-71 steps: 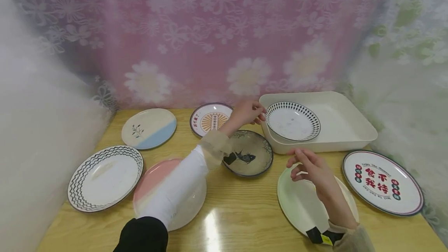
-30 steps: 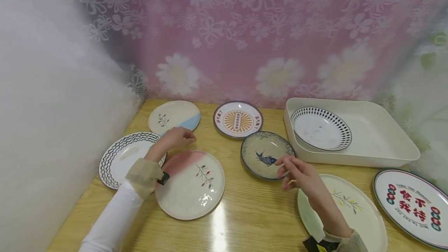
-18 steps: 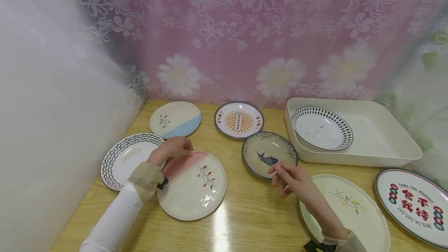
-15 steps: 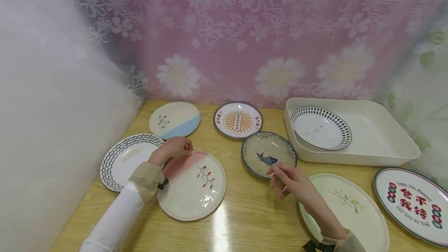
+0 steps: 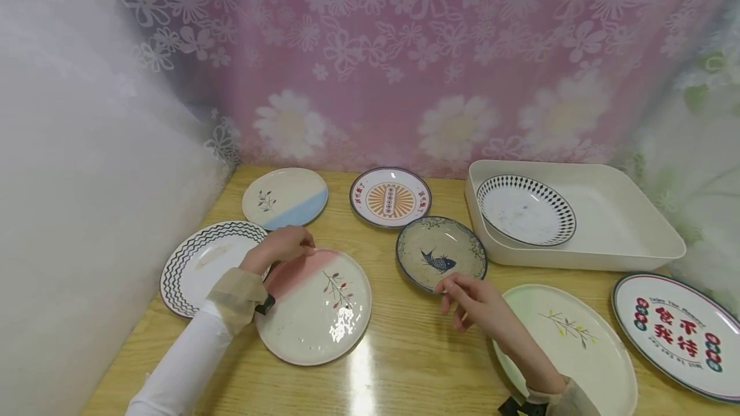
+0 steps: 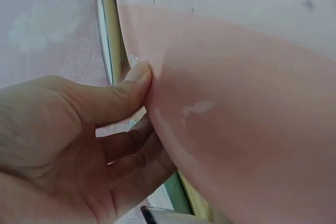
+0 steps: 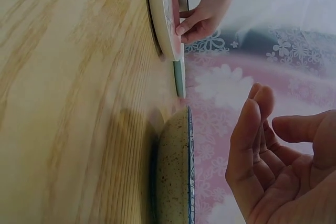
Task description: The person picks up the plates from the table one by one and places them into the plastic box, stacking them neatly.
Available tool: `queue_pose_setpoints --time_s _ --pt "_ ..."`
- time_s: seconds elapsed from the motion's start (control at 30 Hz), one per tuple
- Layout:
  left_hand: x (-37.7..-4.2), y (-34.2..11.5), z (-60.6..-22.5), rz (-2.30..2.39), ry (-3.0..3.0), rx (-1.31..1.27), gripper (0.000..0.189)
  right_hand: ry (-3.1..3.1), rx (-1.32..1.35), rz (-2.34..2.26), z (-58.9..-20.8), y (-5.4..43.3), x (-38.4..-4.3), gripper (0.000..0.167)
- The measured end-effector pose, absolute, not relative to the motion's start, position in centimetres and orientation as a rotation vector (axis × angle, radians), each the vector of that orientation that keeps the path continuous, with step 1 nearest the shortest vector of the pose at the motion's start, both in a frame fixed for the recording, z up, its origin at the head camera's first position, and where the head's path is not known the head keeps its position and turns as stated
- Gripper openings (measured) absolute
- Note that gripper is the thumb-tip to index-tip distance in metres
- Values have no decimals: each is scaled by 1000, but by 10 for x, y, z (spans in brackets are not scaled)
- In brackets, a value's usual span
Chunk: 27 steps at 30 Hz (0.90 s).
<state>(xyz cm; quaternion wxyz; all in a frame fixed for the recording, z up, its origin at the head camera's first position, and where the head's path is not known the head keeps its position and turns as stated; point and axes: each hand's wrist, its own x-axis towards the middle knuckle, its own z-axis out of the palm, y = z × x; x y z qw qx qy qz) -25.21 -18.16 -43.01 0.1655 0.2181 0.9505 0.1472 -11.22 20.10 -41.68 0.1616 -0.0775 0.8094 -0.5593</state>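
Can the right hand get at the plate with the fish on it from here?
Probably yes. The right hand holds nothing and hovers by the near rim of the fish plate, with nothing seen between them; the left hand pinches the pink plate.

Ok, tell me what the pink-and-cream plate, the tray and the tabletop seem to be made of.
Pink-and-cream plate: probably glazed ceramic, glossy, as the sharp highlights suggest.
Tray: likely plastic, low sheen, judging by its even cream colour and rounded corners.
Tabletop: wood or laminate, smooth and fairly glossy, given its grain and bright reflection.
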Motion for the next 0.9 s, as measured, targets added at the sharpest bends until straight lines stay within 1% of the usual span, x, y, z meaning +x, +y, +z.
queue_pose_setpoints --time_s 0.2,0.43,0.8,0.9 --pt "-250 -182 -428 383 2705 700 13 2302 -227 -1598 -417 198 -111 37" --pt "-245 -186 -431 456 2704 769 12 2293 -223 -1598 -417 195 -111 37" --pt "-240 -191 -433 703 2696 774 9 2268 -220 -1606 -418 191 -110 38" --pt "-239 -192 -432 769 2687 735 10 2276 -229 -1598 -419 189 -110 38"
